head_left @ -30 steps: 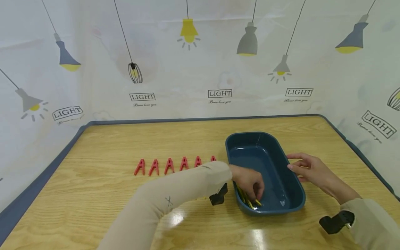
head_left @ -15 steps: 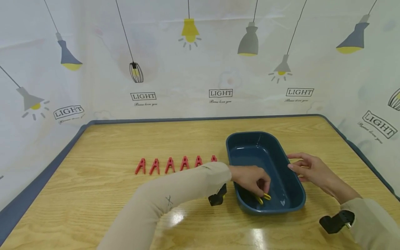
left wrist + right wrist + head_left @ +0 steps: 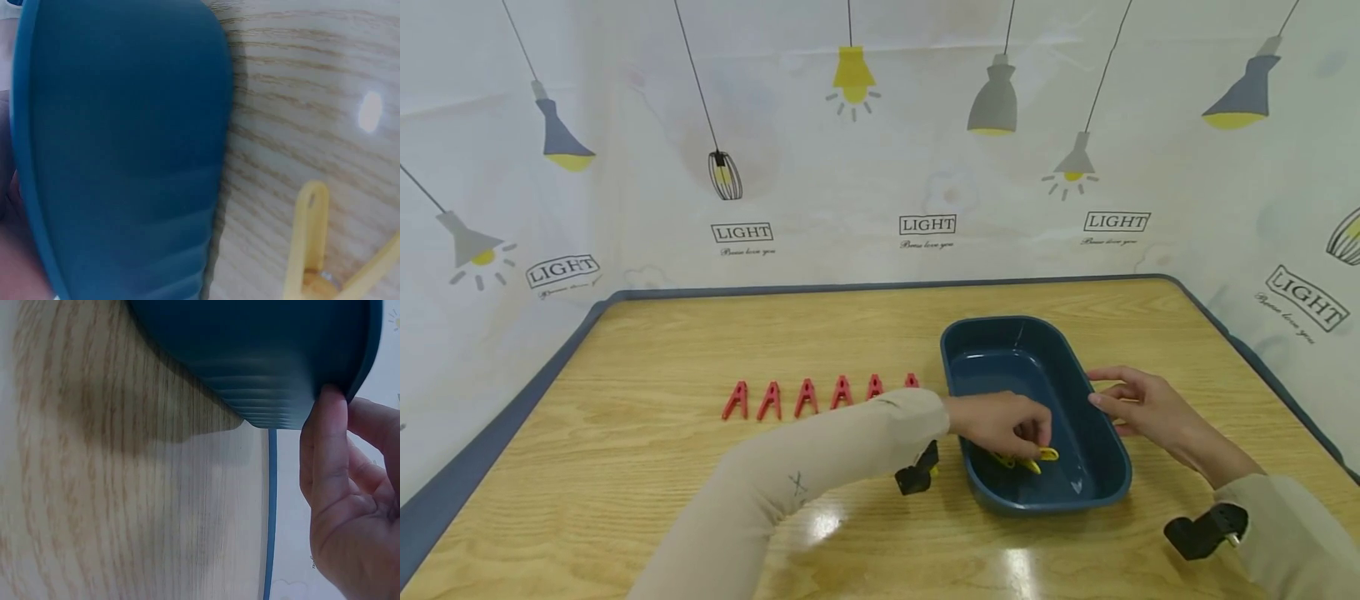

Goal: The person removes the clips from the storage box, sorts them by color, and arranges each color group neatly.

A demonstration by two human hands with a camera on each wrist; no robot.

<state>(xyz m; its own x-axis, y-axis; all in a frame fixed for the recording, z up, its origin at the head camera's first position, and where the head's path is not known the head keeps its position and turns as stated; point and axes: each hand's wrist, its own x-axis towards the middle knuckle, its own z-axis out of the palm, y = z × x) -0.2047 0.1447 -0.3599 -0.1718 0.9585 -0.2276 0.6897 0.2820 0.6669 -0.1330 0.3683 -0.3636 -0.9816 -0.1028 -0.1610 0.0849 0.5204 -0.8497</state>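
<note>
Clothespins, yellow [image 3: 1026, 457], inside the dark blue tub [image 3: 1075, 492], near its 7 o'clock corner, low against the floor of the tub. Left hand [image 3: 1003, 423] reaches over the tub's left wall; fingers curled down round the yellow pegs, pinching them. Exact number of pegs in the grip cannot be told, as the fingers cover most of them.

Right hand [image 3: 1138, 404] at the tub's 3 o'clock side. Thumb tip presses the outer rim, as the right wrist view confirms [image 3: 330, 444]; remaining fingers are loosely bent beside the wall and close round nothing.

Tub stands on the wooden table [image 3: 662, 467], right of centre, long axis running roughly 11 to 5 o'clock. In the left wrist view the tub's ribbed outer wall [image 3: 125, 156] fills the left half, and one more yellow peg [image 3: 312, 250] lies on the tabletop just outside it.

Red clothespins [image 3: 805, 397], six visible, stand in a row at the tub's 9 o'clock side; the nearest one is partly hidden by the left sleeve [image 3: 820, 467]. Black wrist-camera mounts show under both forearms.
</note>
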